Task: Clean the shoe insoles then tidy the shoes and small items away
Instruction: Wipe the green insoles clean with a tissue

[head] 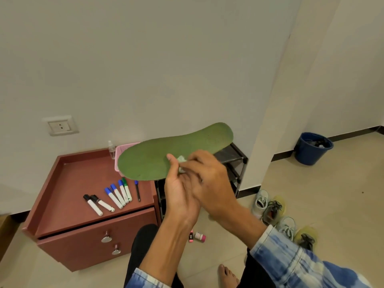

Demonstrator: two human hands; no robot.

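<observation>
A green shoe insole [166, 150] is held up in the air in front of me, flat side facing me. My left hand [179, 196] grips its lower edge, thumb on the front. My right hand [209, 183] pinches a small pale wad of tissue [181, 160] against the insole's surface. Several shoes, pale and yellow-green [272, 208], stand on the floor at the right. Several marker pens [116, 196] lie on the red-brown cabinet [68, 196].
A pink basket [120, 154] and a small clear spray bottle [111, 149] stand at the cabinet's back. A black shoe rack [234, 161] stands beside it. Two small pink items [197, 236] lie on the floor. A blue bucket [312, 149] stands far right.
</observation>
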